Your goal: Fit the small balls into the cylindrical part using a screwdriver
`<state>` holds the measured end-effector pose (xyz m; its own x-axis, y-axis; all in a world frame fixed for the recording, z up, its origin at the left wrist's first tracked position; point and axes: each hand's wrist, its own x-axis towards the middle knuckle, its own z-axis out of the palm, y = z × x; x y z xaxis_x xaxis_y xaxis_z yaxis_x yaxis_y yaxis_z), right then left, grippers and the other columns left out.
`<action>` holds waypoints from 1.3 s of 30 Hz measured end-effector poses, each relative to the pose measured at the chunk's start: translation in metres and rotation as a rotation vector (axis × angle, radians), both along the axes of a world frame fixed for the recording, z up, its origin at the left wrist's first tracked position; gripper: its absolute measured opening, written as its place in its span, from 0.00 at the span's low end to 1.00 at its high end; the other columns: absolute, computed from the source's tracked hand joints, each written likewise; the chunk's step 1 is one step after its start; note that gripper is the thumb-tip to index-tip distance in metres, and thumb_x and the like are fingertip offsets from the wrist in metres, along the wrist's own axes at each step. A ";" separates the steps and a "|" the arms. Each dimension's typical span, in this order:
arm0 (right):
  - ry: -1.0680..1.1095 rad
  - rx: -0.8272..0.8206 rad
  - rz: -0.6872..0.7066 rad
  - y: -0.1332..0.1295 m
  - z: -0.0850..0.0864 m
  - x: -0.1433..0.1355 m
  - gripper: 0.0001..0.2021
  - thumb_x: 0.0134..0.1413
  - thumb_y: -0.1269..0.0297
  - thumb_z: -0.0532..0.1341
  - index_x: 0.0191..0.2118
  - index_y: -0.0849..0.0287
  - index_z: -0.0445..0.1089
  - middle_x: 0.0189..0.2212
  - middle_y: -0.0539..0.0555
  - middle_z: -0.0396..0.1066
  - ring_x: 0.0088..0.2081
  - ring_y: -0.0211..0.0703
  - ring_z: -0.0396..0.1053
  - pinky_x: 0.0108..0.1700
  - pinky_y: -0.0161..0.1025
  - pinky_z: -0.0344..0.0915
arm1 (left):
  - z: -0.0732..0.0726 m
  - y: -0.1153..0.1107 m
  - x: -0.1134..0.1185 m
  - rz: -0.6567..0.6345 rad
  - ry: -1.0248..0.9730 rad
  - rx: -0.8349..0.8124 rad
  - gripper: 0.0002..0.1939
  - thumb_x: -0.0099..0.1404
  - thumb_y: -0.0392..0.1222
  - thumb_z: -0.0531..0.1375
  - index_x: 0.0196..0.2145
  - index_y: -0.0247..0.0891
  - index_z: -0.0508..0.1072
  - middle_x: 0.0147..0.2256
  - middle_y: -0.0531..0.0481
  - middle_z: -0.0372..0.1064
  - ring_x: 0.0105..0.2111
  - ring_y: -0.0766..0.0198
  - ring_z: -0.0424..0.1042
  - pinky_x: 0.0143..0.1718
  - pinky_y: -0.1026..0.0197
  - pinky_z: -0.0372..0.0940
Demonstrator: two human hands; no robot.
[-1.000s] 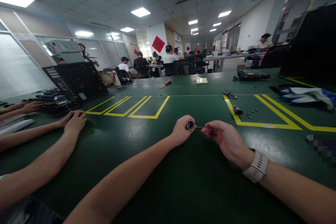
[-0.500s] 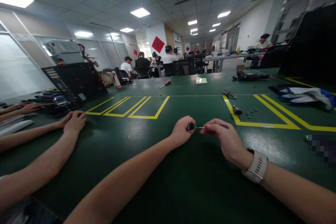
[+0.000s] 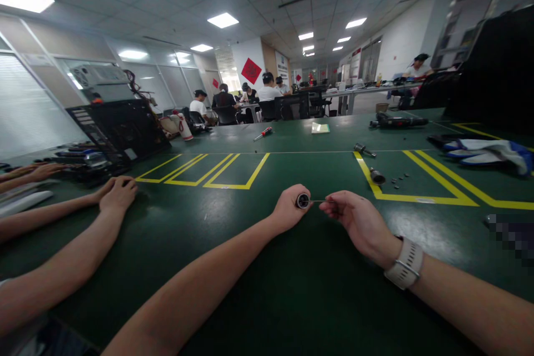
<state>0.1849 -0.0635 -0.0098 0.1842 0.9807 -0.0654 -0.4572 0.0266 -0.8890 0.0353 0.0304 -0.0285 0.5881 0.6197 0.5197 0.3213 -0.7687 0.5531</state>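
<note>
My left hand is wrapped round a round metal part, whose dark hollow end faces me. A thin metal rod reaches from that end to the fingertips of my right hand, which pinch it; its handle, if any, is hidden. Both hands are above the green table. To the right, a metal cylinder lies by the yellow tape with several small dark pieces beside it. Behind it is another metal part.
A red screwdriver and a pale notepad lie farther back. At the right are gloves and a black power tool. Another person's hands rest at the left, near black equipment.
My right hand has rolled so its fingers and palm show more, still on the rod. The metal part in my left hand has shifted very slightly left.
</note>
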 end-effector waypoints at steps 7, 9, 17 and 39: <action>-0.052 -0.014 -0.008 0.002 0.001 0.004 0.03 0.40 0.67 0.62 0.23 0.60 0.72 0.21 0.53 0.74 0.27 0.41 0.68 0.35 0.41 0.60 | 0.002 0.000 0.000 0.011 0.096 0.061 0.04 0.55 0.32 0.57 0.24 0.35 0.64 0.25 0.54 0.60 0.27 0.68 0.61 0.30 0.64 0.56; -0.021 -0.048 -0.015 0.004 0.001 0.005 0.04 0.40 0.67 0.61 0.22 0.60 0.72 0.20 0.53 0.74 0.26 0.41 0.68 0.35 0.40 0.60 | 0.002 0.001 0.000 0.001 0.127 0.067 0.04 0.55 0.31 0.57 0.24 0.35 0.64 0.25 0.54 0.60 0.27 0.67 0.61 0.30 0.64 0.56; -0.013 -0.043 -0.020 0.007 -0.004 0.009 0.04 0.42 0.67 0.61 0.22 0.60 0.72 0.21 0.53 0.74 0.27 0.41 0.69 0.35 0.41 0.61 | 0.001 0.006 0.000 -0.016 0.189 0.064 0.04 0.54 0.29 0.56 0.25 0.35 0.65 0.26 0.54 0.60 0.28 0.67 0.61 0.31 0.64 0.56; 0.043 -0.099 0.012 0.004 -0.003 0.005 0.04 0.41 0.67 0.61 0.22 0.61 0.71 0.21 0.54 0.73 0.26 0.41 0.68 0.36 0.41 0.61 | 0.002 0.003 0.001 -0.038 0.139 0.043 0.04 0.53 0.30 0.56 0.25 0.35 0.65 0.26 0.54 0.59 0.27 0.67 0.61 0.31 0.64 0.57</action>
